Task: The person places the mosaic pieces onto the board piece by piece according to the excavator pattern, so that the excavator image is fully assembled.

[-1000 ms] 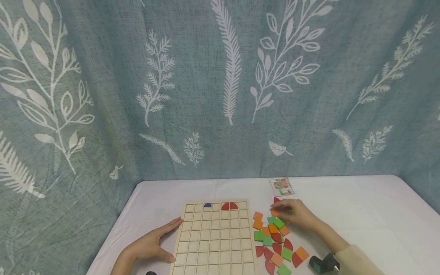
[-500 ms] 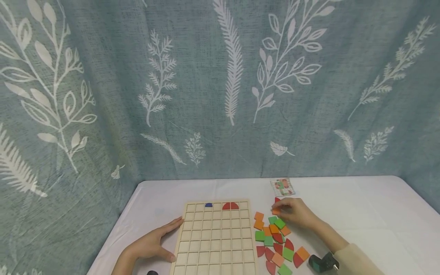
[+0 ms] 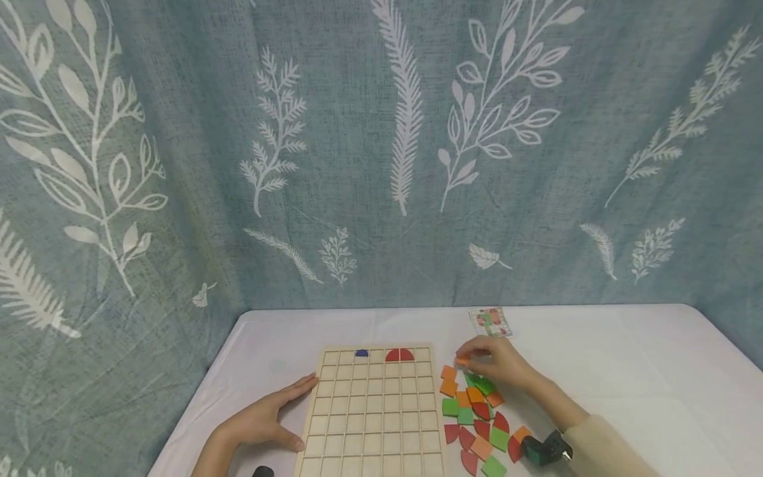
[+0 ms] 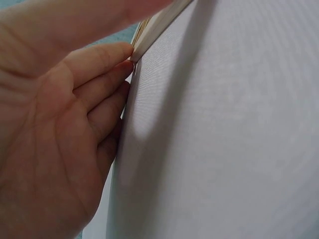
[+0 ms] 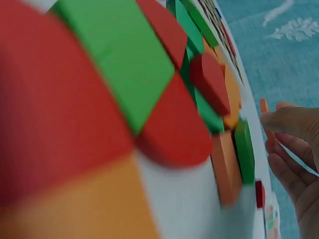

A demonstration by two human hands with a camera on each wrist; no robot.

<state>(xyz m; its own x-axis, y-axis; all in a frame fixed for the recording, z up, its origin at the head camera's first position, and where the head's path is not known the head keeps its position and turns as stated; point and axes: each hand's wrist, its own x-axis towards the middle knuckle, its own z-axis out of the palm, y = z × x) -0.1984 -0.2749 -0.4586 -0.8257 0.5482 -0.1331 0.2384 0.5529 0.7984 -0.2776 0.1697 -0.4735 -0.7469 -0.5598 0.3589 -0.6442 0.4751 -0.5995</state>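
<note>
A wooden grid board (image 3: pixel 374 403) lies on the table, with a blue piece (image 3: pixel 361 354) and two red quarter-round pieces (image 3: pixel 406 356) in its far row. My left hand (image 3: pixel 259 421) spans the board's left side, its fingertips and thumb against the edge; the left wrist view shows fingers nearly straight along the board's rim (image 4: pixel 158 27). Just right of the board's far corner, my right hand (image 3: pixel 499 361) pinches an orange tile (image 3: pixel 461 362) between thumb and fingers. In the right wrist view that tile (image 5: pixel 264 106) is seen edge-on, raised off the table.
Several loose green, orange and red tiles (image 3: pixel 499 439) are spread right of the board, some overlapping. A small printed card (image 3: pixel 491 322) lies beyond them. The right wrist carries a dark camera (image 3: pixel 545 449). A leaf-patterned curtain (image 3: pixel 369 199) hangs behind the table.
My right hand has lifted the orange tile from the far end of the pile and moved left with it, toward the board. The left hand stays in place.
</note>
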